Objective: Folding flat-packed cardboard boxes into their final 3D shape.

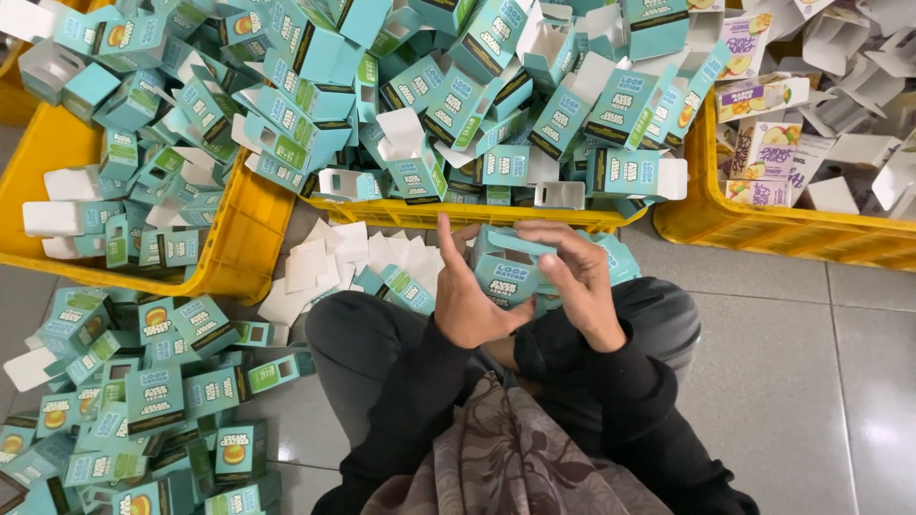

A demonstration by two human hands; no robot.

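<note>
Head view, centre of frame: a small teal carton (506, 270) is held between both hands above the lap. Its faces are teal w/ dark and white label panels; one top flap is seen standing open. The left hand (465, 296) is clamped on the carton's left side, thumb raised, fingers underneath. The right hand (578, 277) is closed over its right side and top, fingertips curled onto the upper edge.

Counts: 1 carton in hand; 3 yellow crates are seen. The left crate (250, 229), upper left, and the middle crate (458, 214), top centre, are heaped w/ teal cartons, far too many to count. The right crate (763, 229), upper right, is filled w/ white and purple fruit-print cartons (763, 143), approx. a dozen or more, exact no. can't be told. A loose pile of teal cartons (143, 401) is spread at lower left, dozens. Flat white blanks (324, 262) are stacked between the knees and the middle crate, no. unclear.

Surface: grey tiled floor (811, 381), pale grout lines visible at right. Dark trousers and dark sleeves are seen, w/ a patterned cloth (506, 458) at bottom centre.
</note>
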